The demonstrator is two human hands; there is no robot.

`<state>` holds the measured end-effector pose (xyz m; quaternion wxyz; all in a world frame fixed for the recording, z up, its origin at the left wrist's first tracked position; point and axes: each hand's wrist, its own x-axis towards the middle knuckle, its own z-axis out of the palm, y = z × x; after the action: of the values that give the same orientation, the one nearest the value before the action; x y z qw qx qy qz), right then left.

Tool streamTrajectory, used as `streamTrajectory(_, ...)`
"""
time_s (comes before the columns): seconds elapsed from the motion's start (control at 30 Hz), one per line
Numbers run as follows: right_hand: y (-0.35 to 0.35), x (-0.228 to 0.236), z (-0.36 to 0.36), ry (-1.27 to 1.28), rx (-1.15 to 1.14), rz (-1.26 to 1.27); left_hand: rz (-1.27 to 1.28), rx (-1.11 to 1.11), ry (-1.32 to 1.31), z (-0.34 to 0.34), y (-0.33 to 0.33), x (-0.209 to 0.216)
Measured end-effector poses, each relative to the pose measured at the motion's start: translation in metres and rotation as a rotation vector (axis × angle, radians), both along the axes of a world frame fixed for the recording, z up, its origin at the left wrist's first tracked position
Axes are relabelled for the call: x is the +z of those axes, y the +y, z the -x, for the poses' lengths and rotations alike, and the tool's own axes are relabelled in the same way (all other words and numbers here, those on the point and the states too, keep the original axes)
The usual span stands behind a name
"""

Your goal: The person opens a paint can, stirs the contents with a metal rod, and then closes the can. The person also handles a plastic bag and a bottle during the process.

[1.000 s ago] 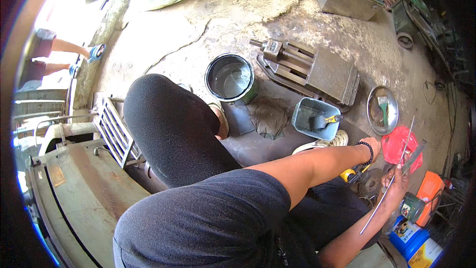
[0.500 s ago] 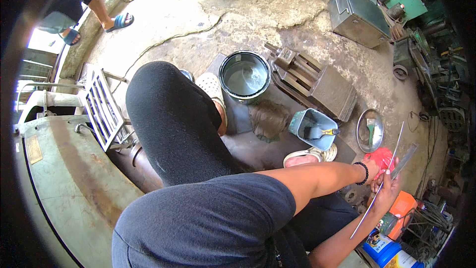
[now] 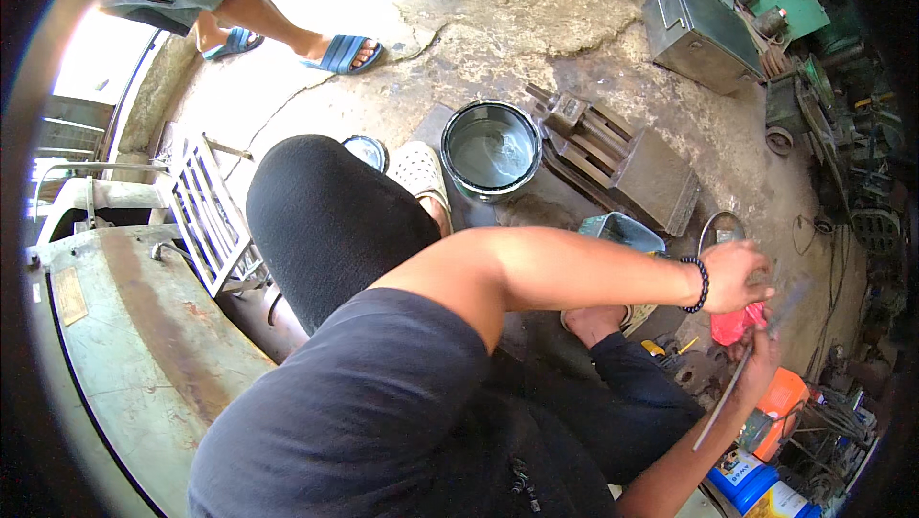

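My right hand point(image 3: 759, 357), low at the right, is closed round a thin metal rod point(image 3: 720, 405). A flat grey strip point(image 3: 791, 307), smeared by motion, sticks out past its fingers. Just above it, my left hand point(image 3: 735, 274), with a dark bead bracelet at the wrist, has bent fingers. A crumpled red cloth point(image 3: 733, 326) shows directly under the left palm and meets the right hand's fingers; the left hand's grip on it is partly hidden. Behind the left wrist is a round metal dish point(image 3: 709, 223), mostly covered.
A bucket of grey liquid point(image 3: 490, 149) stands beside a heavy machine vise point(image 3: 622, 149). My left forearm partly covers a blue container point(image 3: 624, 230). A metal box point(image 3: 704, 34) stands farther back. An orange case point(image 3: 783, 411) and blue pail point(image 3: 751, 489) sit at lower right. Another person's sandalled feet point(image 3: 340, 54) are at upper left.
My left hand has risen away from the strip, and its forearm now crosses the blue container. The right hand has shifted slightly right with the rod. The other person has stepped right.
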<state>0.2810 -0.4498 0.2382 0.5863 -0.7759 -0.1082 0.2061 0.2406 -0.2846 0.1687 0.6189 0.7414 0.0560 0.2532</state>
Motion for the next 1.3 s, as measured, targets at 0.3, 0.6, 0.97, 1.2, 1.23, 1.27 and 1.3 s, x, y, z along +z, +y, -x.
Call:
streamTrajectory(0.3, 0.114, -0.043, 0.097, 0.045, 0.272, -0.011, -0.048, 0.116, 0.661, 0.109, 0.09, 0.034)
streamTrajectory(0.6, 0.148, -0.027, 0.141, 0.776, 0.445, -0.514, 0.033, 0.297, 0.081, 0.152, 0.173, 0.112)
streamTrajectory(0.97, 0.185, -0.059, 0.136, 0.283, 0.668, -0.286, -0.542, -0.14, 0.711, 0.33, 0.177, 0.12)
streamTrajectory(1.2, 0.27, -0.119, 0.143, -0.154, 0.779, 0.084, -0.669, -0.297, 0.653, 0.344, 0.148, 0.092)
streamTrajectory(1.23, 0.279, -0.129, 0.146, -0.215, 0.808, 0.087, -0.695, -0.283, 0.664, 0.345, 0.149, 0.091)
streamTrajectory(1.27, 0.286, -0.137, 0.146, -0.235, 0.784, 0.19, -0.721, -0.274, 0.681, 0.346, 0.151, 0.09)
streamTrajectory(1.3, 0.292, -0.142, 0.144, -0.235, 0.84, 0.168, -0.713, -0.253, 0.661, 0.348, 0.152, 0.091)
